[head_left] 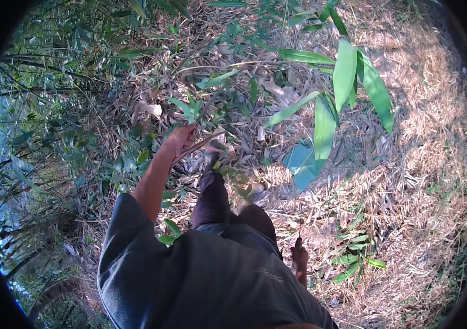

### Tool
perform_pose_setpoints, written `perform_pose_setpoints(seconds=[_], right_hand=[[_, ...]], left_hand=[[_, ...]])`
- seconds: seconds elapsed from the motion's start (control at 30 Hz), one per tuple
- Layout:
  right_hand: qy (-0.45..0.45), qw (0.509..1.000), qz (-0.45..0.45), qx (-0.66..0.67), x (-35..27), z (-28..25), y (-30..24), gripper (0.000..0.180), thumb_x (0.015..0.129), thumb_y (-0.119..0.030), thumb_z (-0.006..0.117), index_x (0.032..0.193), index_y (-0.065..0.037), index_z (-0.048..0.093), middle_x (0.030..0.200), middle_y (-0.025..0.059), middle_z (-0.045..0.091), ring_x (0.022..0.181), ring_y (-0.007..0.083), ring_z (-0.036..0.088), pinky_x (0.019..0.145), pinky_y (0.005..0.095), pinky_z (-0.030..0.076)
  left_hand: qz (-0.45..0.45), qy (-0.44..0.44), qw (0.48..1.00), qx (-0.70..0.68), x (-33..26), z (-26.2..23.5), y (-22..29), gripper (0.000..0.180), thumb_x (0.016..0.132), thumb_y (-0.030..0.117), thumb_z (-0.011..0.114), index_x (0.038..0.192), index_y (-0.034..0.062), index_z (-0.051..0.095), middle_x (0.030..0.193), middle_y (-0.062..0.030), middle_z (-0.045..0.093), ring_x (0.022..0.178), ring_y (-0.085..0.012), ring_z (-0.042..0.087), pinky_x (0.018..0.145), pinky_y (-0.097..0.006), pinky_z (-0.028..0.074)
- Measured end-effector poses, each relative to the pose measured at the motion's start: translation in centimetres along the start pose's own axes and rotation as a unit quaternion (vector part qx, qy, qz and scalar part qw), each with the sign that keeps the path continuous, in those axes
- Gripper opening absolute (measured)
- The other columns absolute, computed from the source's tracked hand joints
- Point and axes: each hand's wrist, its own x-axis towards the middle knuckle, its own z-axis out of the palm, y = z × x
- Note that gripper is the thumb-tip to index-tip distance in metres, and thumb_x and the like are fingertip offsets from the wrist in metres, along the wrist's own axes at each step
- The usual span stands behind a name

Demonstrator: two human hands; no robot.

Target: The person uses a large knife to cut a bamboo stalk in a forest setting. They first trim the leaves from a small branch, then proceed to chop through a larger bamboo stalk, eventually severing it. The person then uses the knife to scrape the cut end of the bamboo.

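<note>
Grasping thin brown stalks (203, 143) in the left hand (181, 140), left of the broad green leaves (345, 74), and a tool handle (298, 243) in the right hand (300, 260), below them, seemingly mid-hold, calling next for a steady grip.

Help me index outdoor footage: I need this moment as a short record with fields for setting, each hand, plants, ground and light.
Setting: outdoors, among plants
Left hand: fingers curled, at a dry brown stalk; whether it grips it is unclear
Right hand: closed around a dark handle; the thin part beyond is hard to make out
Plants: long green leaves right of the left hand; dense undergrowth at far left
Ground: dry litter
Light: sunlit at right, more shaded at left
</note>
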Motion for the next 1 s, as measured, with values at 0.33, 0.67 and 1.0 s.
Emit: perform_pose_setpoints(seconds=[0.33,0.67,1.0], right_hand=[[0.012,1.0,-0.02,-0.002,-1.6,0.8,1.7,0.085,0.093,-0.07,0.041,0.097,0.009,0.071,0.076,0.02,0.069,0.069,0.0271,0.069,0.066,0.0417,0.051],[0.046,0.992,-0.119,0.016,2.7,2.4,1.4,0.091,0.093,-0.07,0.034,0.106,0.013,0.067,0.099,0.0328,0.067,0.103,0.0473,0.063,0.09,0.0512,0.045],[0.079,0.975,-0.173,0.116,3.0,1.1,1.8,0.041,0.087,-0.035,0.056,0.116,-0.006,0.057,0.08,0.0245,0.068,0.072,0.0367,0.069,0.072,0.047,0.051]], left_hand=[[-0.02,-0.298,0.9,-0.317,-13.2,6.9,-5.8,0.038,0.102,0.033,0.037,0.067,0.0182,0.036,0.055,0.0103,0.022,0.04,-0.0061,0.019,0.051,-0.028,0.029],[-0.024,-0.282,0.935,-0.213,-17.8,13.4,-9.2,0.033,0.092,0.037,0.045,0.066,0.017,0.042,0.052,0.0096,0.026,0.04,-0.007,0.021,0.046,-0.028,0.024],[0.122,-0.358,0.926,0.011,-17.5,22.7,-4.8,0.039,0.095,0.04,0.044,0.065,0.0171,0.032,0.053,0.0062,0.025,0.044,-0.0083,0.022,0.044,-0.026,0.021]])
